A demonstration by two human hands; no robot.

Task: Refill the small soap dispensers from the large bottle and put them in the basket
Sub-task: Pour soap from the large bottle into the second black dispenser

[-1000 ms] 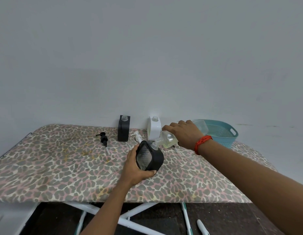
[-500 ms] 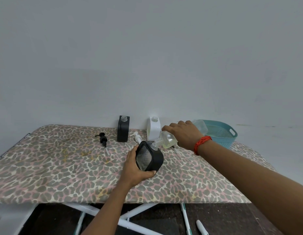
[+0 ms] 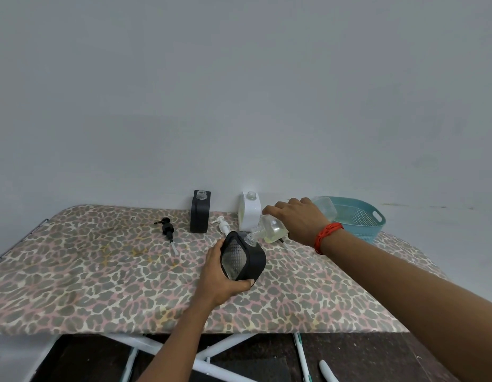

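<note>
While the left hand [image 3: 220, 279] grips a tilted black dispenser [image 3: 249, 259], the right hand [image 3: 297, 220] clasps the large bottle [image 3: 272, 228], its neck at that dispenser's mouth. Behind stand a second black dispenser [image 3: 200, 213] and a white dispenser [image 3: 250, 213], a black pump [image 3: 167, 228] lying leftward. The teal basket [image 3: 360, 219], far right, is partly hidden by the bottle.

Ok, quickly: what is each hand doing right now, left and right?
Left hand: grips the black dispenser, tilted.
Right hand: grips the large bottle, neck at the dispenser's opening.
</note>
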